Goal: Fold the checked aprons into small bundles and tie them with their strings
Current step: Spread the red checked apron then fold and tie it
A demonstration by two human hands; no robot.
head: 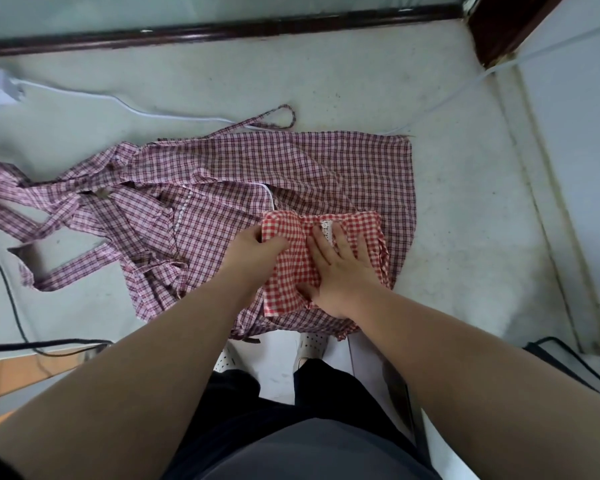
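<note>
one red apron (286,289), lace end (326,229) away | left hand (257,249) pinches | right hand (340,270) presses

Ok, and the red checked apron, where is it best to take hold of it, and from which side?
Probably the red checked apron by its left edge, from the left: the folded layers bunch there, where the left hand pinches them. The right hand presses it flat; the right edge looks looser.

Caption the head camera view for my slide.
Right hand presses the folded red checked apron while left hand pinches its edge, atop a spread purple apron.
</note>
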